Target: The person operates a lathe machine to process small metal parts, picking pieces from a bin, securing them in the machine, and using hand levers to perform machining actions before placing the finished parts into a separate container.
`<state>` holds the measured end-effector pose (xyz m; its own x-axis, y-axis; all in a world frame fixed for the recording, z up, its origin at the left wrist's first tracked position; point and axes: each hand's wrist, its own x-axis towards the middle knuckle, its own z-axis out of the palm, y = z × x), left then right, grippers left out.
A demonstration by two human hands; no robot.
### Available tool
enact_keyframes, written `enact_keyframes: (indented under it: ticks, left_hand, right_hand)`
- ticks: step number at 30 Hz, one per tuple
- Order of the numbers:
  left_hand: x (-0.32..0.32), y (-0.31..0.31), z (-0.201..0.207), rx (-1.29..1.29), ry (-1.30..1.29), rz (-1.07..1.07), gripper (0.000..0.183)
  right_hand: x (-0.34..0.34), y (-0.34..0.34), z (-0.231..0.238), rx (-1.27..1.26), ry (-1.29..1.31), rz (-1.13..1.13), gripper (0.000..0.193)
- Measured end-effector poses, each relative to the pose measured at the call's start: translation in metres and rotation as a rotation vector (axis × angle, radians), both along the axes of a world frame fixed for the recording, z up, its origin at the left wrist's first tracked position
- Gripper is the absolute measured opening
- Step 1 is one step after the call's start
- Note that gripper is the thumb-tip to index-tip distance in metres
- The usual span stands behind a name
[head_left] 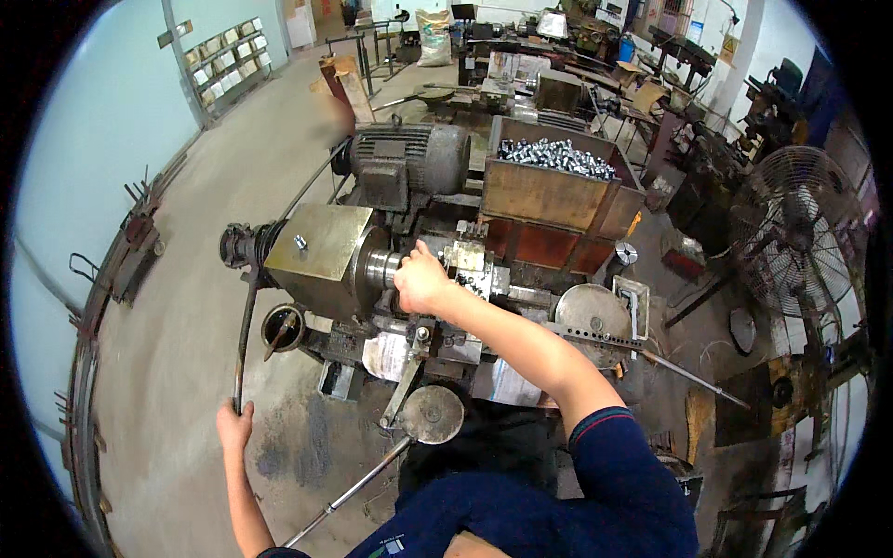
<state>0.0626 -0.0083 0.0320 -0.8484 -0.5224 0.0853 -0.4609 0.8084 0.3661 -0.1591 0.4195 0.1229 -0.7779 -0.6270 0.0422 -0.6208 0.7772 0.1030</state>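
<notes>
In front of me stands a small lathe with a box-shaped headstock (pixel 321 246). My left hand (pixel 234 426) is closed round the lower end of a long dark lever (pixel 246 344) at the machine's left side. At the shiny round spindle nose (pixel 379 268), my right hand (pixel 423 282) has its fingers curled in a pinch; whatever they hold is hidden. Just right of that hand sits the tool slide (pixel 470 265), with small metal bits on it. One small shiny metal part (pixel 300 242) rests on top of the headstock.
Behind the lathe are a large motor (pixel 409 158) and a metal bin (pixel 549 195) heaped with small shiny parts. A dark pot (pixel 283 327) with a brush stands left. Long handle bars (pixel 693 377) reach out right and toward me. A floor fan (pixel 795 232) stands far right.
</notes>
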Motion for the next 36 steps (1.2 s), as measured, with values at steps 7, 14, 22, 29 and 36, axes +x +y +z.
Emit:
enact_keyframes:
  ticks: [7,14,22,29,36]
  left_hand:
    - [-0.034,-0.011,0.007,0.726,-0.024,-0.149,0.028]
    - [-0.049,0.001,0.003,0.809,0.103,-0.177,0.024]
    - [-0.046,-0.015,-0.004,0.829,0.060,-0.193,0.031]
    - [-0.032,0.082,0.058,0.709,-0.136,-0.152,0.045]
    - [-0.051,0.112,0.041,0.797,-0.147,-0.166,0.043]
  right_hand:
    - [0.003,0.090,0.058,-0.351,0.479,0.071,0.021]
    - [-0.043,0.190,0.098,-0.411,0.638,-0.451,0.049]
    - [0.072,0.248,0.056,-0.720,0.263,-0.391,0.050]
    - [0.304,0.419,-0.023,-0.830,-0.109,-1.376,0.021]
    - [0.553,0.479,-0.127,-0.315,-0.050,-1.778,0.021]
